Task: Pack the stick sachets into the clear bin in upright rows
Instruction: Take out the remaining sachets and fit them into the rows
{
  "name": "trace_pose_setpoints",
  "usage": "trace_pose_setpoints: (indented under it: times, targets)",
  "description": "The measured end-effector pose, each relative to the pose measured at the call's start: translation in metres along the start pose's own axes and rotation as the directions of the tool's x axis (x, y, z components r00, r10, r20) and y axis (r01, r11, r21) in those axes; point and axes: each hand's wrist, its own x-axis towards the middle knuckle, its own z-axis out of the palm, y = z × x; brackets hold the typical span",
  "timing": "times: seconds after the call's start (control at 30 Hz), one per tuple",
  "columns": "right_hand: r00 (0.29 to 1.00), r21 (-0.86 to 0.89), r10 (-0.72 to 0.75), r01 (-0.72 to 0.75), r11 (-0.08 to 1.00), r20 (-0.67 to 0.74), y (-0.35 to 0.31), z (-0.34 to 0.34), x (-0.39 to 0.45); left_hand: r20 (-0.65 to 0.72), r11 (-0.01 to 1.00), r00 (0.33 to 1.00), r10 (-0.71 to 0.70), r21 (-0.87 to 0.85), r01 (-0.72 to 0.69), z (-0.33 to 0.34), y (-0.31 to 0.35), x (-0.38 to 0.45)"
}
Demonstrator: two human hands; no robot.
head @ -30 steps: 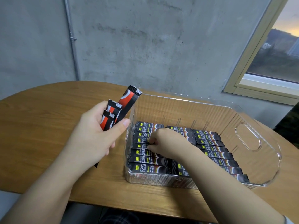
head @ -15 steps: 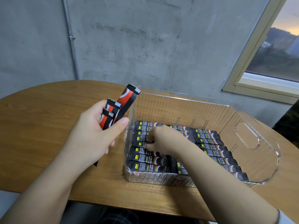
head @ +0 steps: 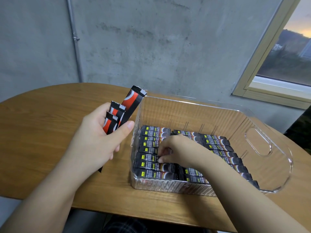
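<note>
A clear ribbed bin (head: pixel 262 167) stands on the wooden table (head: pixel 42 118). Rows of black stick sachets (head: pixel 151 174) lie side by side on its floor. My left hand (head: pixel 94 140) hovers just left of the bin and grips a small bundle of red-and-black sachets (head: pixel 124 111) that points up and to the right. My right hand (head: pixel 178 150) reaches down into the bin's left half, its fingers curled and pinching a black sachet in the left row. That sachet is mostly hidden under the fingers.
The bin has an oval handle cutout (head: pixel 258 142) in its right wall. A grey concrete wall with a thin pipe (head: pixel 74 39) rises behind the table. A window frame (head: pixel 262 68) is at the right.
My right hand has shifted slightly toward me along the left row of sachets. My left hand with its bundle has stayed in place.
</note>
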Motion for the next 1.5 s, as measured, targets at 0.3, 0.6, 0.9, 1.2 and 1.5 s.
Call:
trace_pose_setpoints:
  times: [0.3,0.6,0.9,1.2,1.5]
  targets:
    - [0.935,0.421,0.022,0.138,0.897,-0.354,-0.019,-0.027,-0.022,0.156,0.983,0.984,-0.090,0.173,0.062,0.000,-0.002,0.001]
    - [0.903,0.633,-0.084,0.360,0.686,-0.422,-0.036,-0.033,-0.016,0.076,0.983,0.984,-0.162,0.105,0.153,0.002,0.007,0.007]
    - [0.953,0.714,-0.044,0.256,0.651,-0.301,-0.014,-0.029,-0.018,0.033,0.992,0.999,-0.006,0.129,0.001,0.002,0.010,0.009]
    - [0.887,0.597,0.045,0.272,0.754,-0.460,-0.014,-0.019,-0.003,0.012,0.970,0.997,0.079,0.229,-0.080,0.014,0.013,0.031]
    - [0.985,0.094,0.078,-0.064,0.993,-0.153,0.012,-0.014,0.030,-0.052,0.996,0.997,-0.057,0.070,0.061,0.008,-0.023,0.024]
